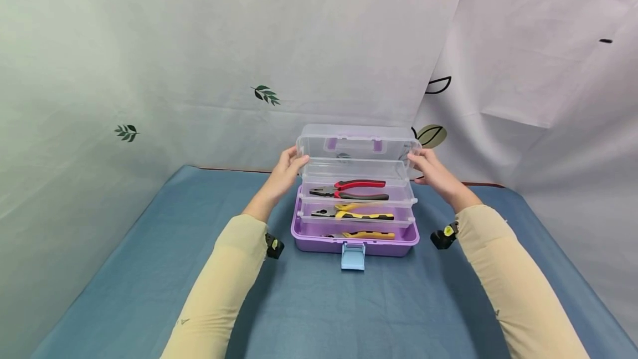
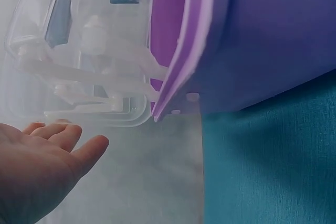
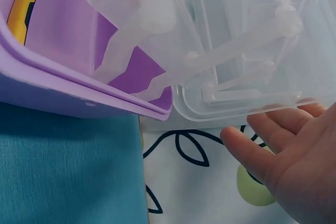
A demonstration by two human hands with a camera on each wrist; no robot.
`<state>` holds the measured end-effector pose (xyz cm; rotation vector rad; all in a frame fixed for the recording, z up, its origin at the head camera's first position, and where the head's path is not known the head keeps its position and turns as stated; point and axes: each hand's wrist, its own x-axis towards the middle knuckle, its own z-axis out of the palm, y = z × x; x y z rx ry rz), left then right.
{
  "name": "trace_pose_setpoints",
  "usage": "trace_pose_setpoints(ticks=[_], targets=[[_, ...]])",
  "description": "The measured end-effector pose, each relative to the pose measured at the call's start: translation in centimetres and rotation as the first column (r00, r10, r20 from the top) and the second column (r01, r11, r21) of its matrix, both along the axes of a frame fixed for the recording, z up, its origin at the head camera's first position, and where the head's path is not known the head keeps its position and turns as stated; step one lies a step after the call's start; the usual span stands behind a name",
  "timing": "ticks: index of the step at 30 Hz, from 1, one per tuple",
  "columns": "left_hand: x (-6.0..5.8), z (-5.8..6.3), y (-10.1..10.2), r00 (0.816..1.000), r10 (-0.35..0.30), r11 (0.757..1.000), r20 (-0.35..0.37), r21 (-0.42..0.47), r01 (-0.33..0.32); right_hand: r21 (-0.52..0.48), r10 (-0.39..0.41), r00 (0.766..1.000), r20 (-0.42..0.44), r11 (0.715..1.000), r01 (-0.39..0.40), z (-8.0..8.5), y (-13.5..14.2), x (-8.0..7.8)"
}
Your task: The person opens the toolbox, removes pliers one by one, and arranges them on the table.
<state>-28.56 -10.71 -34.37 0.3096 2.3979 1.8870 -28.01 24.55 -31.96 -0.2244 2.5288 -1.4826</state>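
Note:
A purple toolbox [image 1: 324,246] stands on the table with its clear lid [image 1: 359,133] raised and its two see-through trays [image 1: 404,202] fanned out in steps. Red-and-black pliers [image 1: 360,184] lie in the upper tray, yellow-and-black pliers [image 1: 366,216] in the lower one. A yellow-handled tool [image 1: 370,235] is in the purple bottom, its head partly hidden. My left hand [image 1: 285,170] is at the lid's left end, fingertips right at its edge. Opposite it, my right hand [image 1: 435,172] touches the lid's right end with extended fingers, thumb apart from the lid.
A light blue latch [image 1: 353,257] hangs down at the toolbox's front. Blue cloth [image 1: 319,303] covers the table. Close behind the toolbox hangs a pale patterned curtain [image 1: 349,60]. Wrist cameras [image 1: 443,236] are strapped below both sleeves.

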Motion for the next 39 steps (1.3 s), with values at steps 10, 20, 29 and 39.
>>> trace_pose_setpoints(ticks=[10,20,29,39], targets=[[0.0,0.1,-0.1,1.0,-0.015,0.997,0.019,-0.073,0.017,-0.027,0.014,0.998,0.058,1.0,-0.013,-0.4,-0.1,-0.2],[-0.4,-0.4,0.0,0.998,-0.021,0.992,0.06,-0.126,0.029,-0.199,0.023,0.997,0.073,0.98,-0.008,-1.1,0.0,0.2],[-0.8,-1.0,-0.3,0.994,-0.051,0.991,0.098,-0.121,0.062,-0.286,0.009,0.998,0.067,0.958,0.01,-1.5,-0.3,0.1],[-0.9,-2.0,-0.7,0.978,-0.108,0.994,0.177,0.035,0.104,-0.293,0.084,0.995,0.046,0.954,-0.067,-2.8,0.2,0.2]])
